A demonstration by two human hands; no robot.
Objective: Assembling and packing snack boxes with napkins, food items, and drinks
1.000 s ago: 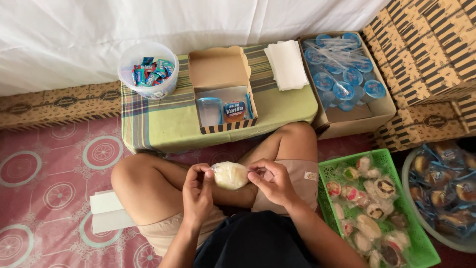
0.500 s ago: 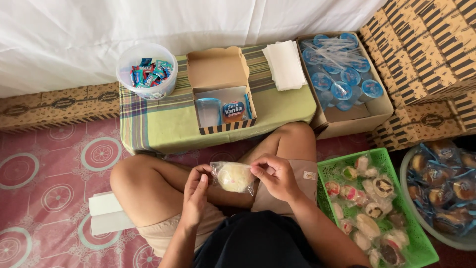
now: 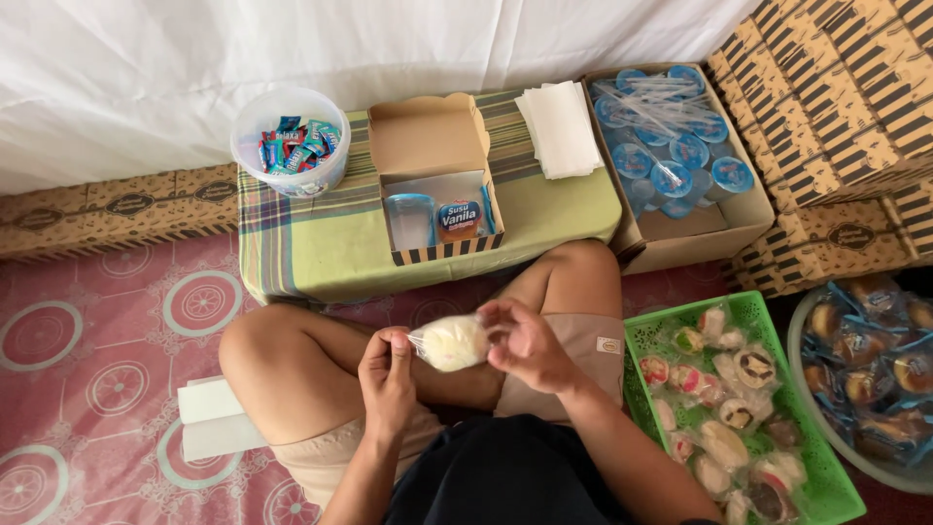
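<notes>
Both hands meet over the lap: the left hand (image 3: 387,374) pinches one end of a clear wrapper between thumb and fingertips, and the right hand (image 3: 525,342) curls around the other side, so the pale round bun in plastic (image 3: 453,342) hangs between them just above the crossed legs, where it can be turned without touching the floor. Everything else sits within arm's reach of the seated person. Straight ahead, on a low table with a checked green cloth (image 3: 321,243), an open cardboard snack box (image 3: 432,180) faces them, already holding a sealed water cup and a small blue packet. Beside it stand a tub of wrapped sweets (image 3: 292,141) and a stack of white napkins (image 3: 561,126). By the right knee, a green basket (image 3: 826,476) keeps more wrapped pastries close.
</notes>
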